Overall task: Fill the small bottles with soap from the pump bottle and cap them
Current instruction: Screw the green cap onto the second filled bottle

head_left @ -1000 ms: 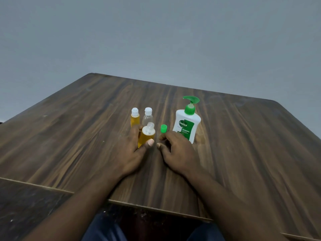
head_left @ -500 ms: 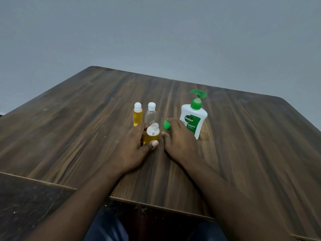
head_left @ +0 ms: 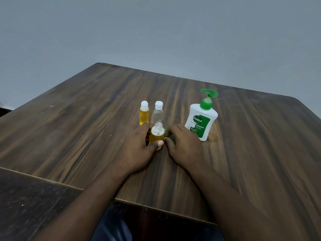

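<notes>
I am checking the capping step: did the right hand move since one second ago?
Yes. The right hand closed leftward over the green cap, away from the pump bottle.

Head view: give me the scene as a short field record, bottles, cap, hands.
surface: wooden table
open bottle: yellow fill, no cap, held upright by left hand
green cap: mostly hidden under right hand, beside the open bottle
capped yellow bottle: white cap on, filled, standing behind
clear bottle: white cap on, looks empty, standing behind
pump bottle: white with green pump, right of the hands, untouched
step left: open bottle not yet capped
</notes>
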A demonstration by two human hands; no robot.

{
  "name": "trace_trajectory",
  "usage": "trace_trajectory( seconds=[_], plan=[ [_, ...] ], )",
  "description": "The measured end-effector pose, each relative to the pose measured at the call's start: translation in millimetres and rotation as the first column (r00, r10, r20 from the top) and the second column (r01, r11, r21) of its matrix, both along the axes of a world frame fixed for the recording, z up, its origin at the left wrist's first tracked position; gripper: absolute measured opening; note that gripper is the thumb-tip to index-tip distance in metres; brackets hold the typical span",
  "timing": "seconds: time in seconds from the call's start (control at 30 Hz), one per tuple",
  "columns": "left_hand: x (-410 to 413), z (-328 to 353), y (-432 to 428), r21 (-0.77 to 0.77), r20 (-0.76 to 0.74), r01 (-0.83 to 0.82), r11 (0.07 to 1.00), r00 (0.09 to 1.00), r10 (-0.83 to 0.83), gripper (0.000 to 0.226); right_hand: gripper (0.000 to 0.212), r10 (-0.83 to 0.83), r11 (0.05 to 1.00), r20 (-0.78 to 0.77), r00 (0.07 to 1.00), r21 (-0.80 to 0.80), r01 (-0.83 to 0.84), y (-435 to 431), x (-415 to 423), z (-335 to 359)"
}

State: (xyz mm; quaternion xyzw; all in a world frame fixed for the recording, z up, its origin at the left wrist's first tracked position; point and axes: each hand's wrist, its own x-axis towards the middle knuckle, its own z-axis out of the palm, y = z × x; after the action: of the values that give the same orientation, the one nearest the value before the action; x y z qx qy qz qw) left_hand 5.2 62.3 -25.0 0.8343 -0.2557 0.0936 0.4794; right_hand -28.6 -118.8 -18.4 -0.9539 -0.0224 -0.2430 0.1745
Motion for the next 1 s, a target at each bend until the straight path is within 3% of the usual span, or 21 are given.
trace_trajectory(
  seconds=[0.17, 0.27, 0.37, 0.47, 0.7, 0.9, 1.0],
  plan=[
    [-1, 1, -1, -0.005, -0.016, -0.011, 1.0, 1.0, 0.011, 0.042, 0.011, 0.023, 0.999, 0.031, 0.999, 0.029, -0.024, -1, 0, 1],
    [-2, 3, -1, 0.006, -0.011, -0.016, 1.0, 1.0, 0.016, 0.046, 0.011, -0.009, 0.971, 0.063, 0.998, 0.238, -0.006, -1, -6, 4],
    [-3, 4, 0, 0.023, -0.015, -0.03, 0.999, 0.999, 0.031, 0.051, 0.014, -0.072, 0.874, 0.122, 0.99, 0.485, 0.004, -3, -11, 11],
    [-4, 5, 1, 0.039, -0.007, -0.035, 0.999, 0.999, 0.035, 0.047, 0.017, -0.102, 0.812, 0.177, 0.979, 0.583, -0.021, -4, -15, 18],
    [-5, 8, 1, 0.059, 0.017, -0.035, 0.998, 0.999, 0.034, 0.048, 0.028, -0.063, 0.771, 0.263, 0.963, 0.625, -0.121, 0, -17, 22],
    [-4, 7, 1, 0.067, 0.028, -0.017, 0.998, 1.0, 0.015, 0.049, 0.026, 0.129, 0.862, 0.279, 0.952, 0.443, -0.246, 0, -15, 20],
    [-2, 5, 1, 0.061, 0.031, 0.002, 0.998, 1.0, -0.004, 0.049, 0.039, 0.148, 0.814, 0.268, 0.952, 0.513, -0.271, 2, -17, 22]
  ],
)
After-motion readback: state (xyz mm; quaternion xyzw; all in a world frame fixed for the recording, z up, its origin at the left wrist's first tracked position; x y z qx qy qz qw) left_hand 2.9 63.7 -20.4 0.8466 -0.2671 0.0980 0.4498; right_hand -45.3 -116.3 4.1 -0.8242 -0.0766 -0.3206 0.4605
